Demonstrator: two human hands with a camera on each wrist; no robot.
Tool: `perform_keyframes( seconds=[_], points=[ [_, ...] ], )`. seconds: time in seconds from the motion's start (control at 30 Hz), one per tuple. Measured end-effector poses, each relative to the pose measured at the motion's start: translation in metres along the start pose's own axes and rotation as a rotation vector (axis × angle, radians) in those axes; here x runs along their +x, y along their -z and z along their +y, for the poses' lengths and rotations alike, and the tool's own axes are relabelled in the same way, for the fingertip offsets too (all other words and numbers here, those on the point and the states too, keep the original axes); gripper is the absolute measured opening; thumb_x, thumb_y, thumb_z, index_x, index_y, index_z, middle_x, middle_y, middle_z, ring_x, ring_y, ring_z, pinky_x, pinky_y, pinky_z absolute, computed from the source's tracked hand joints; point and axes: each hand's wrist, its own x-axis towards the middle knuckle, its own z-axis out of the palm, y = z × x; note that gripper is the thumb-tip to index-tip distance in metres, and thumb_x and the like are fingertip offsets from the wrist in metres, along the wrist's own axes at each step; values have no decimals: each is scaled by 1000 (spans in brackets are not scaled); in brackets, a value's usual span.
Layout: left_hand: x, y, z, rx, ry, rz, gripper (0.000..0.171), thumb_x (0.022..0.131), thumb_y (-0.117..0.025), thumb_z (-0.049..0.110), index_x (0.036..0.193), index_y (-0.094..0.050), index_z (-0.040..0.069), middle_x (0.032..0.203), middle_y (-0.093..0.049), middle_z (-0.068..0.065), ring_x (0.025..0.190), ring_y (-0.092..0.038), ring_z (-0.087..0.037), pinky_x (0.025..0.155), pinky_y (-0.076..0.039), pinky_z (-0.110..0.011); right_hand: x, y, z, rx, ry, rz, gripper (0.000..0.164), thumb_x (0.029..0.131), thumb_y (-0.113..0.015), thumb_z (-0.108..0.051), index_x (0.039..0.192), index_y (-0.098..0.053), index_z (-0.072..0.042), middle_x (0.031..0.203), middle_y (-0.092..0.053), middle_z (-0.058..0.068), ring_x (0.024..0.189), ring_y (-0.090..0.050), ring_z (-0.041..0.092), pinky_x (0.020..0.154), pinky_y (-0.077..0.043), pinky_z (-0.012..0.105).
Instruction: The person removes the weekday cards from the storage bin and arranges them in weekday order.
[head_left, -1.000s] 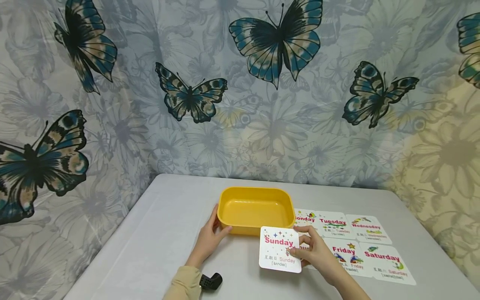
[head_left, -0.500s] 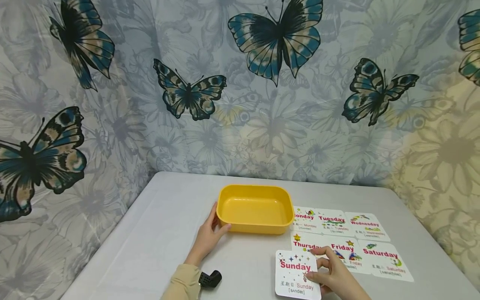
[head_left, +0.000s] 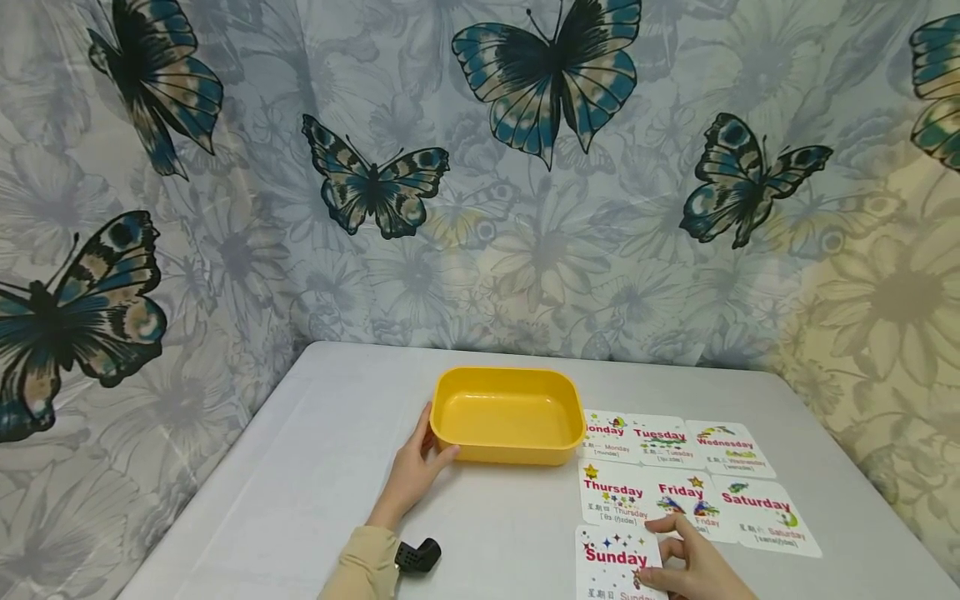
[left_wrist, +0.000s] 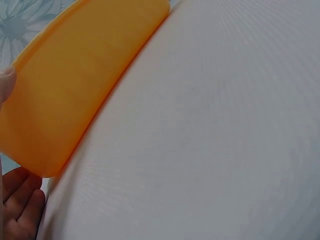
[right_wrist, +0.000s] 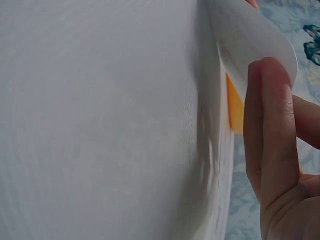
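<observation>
A yellow plastic box (head_left: 517, 455) stands at the middle of the table. My left hand (head_left: 411, 477) grips its front left corner, thumb on the front wall and fingers on the left side; the left wrist view also has the box's wall (left_wrist: 75, 90) close up. Between thumb and fingers of my right hand (head_left: 697, 560) is the right edge of a white "Sunday" flashcard (head_left: 609, 577), just in front of the "Thursday" card (head_left: 612, 502). In the right wrist view the card's white back (right_wrist: 262, 40) is tilted off the table, under my right fingers (right_wrist: 277, 125). Its lower end is cut off in the head view.
"Monday" (head_left: 609, 448), "Tuesday" (head_left: 660, 454) and "Wednesday" (head_left: 726, 462) cards form the back row right of the box. "Friday" (head_left: 678, 492) and "Saturday" (head_left: 772, 521) continue the row before it. A black device (head_left: 418, 557) is at my left wrist. Butterfly-patterned cloth hangs behind the table.
My right hand has carried the Sunday card right and toward me, from before the box to below the Thursday card, uncovering Thursday. My left hand stays on the box.
</observation>
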Motion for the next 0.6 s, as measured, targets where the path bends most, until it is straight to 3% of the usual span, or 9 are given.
perform_keyframes(
  seconds=[0.13,0.37,0.6],
  points=[
    [-1,1,1,-10,-3,-2,90,82,-67,45,150,-16,16,142,-39,-6,125,-42,-18,101,-38,-32,-2,4,3,-111,1,20,66,77,-76,-20,117,-35,13,73,-54,4,54,-55,13,44,-42,18],
    [-2,2,2,-13,-5,-3,89,82,-67,45,150,-16,16,143,-38,-7,125,-41,-19,102,-38,-32,-4,1,4,-375,-60,131,62,73,-78,-31,113,-47,4,68,-47,2,54,-46,14,47,-39,22],
    [-1,1,1,-11,-8,-2,89,82,-67,44,150,-17,16,143,-38,-7,125,-41,-18,101,-37,-31,-3,-2,4,-477,-44,177,60,71,-80,-30,110,-49,3,65,-46,1,53,-43,12,46,-35,22]
  ],
)
